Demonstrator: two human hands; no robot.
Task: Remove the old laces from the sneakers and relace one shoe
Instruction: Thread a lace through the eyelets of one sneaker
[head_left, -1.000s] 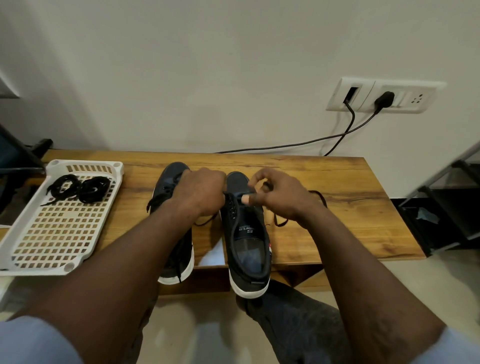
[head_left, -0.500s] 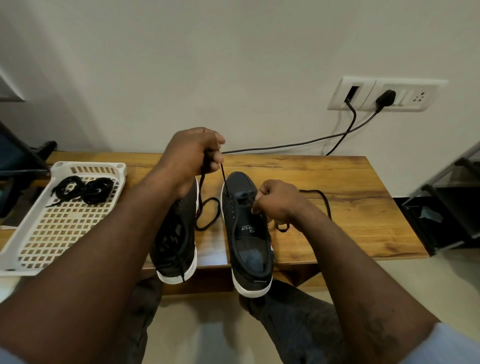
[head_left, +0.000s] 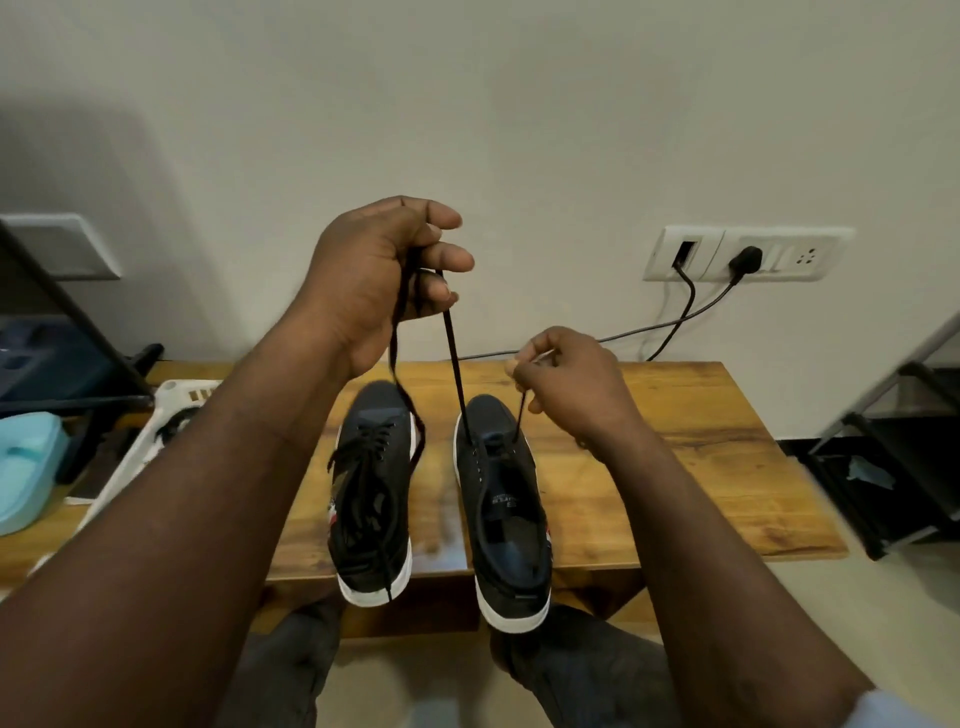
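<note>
While both sneakers stand side by side on the wooden table (head_left: 675, 467), toes toward the wall, the left hand (head_left: 384, 280), raised well above them, curls its fingers round the black lace (head_left: 454, 358), which runs taut down to the front eyelets of the right-hand sneaker (head_left: 506, 509). The right hand (head_left: 566, 384), lower and just above that shoe's toe, pinches the lace's other end between thumb and fingertips. A slack loop hangs from the left hand beside the left-hand sneaker (head_left: 371, 499), loosely laced. A white tray (head_left: 174, 389) shows behind the left forearm.
</note>
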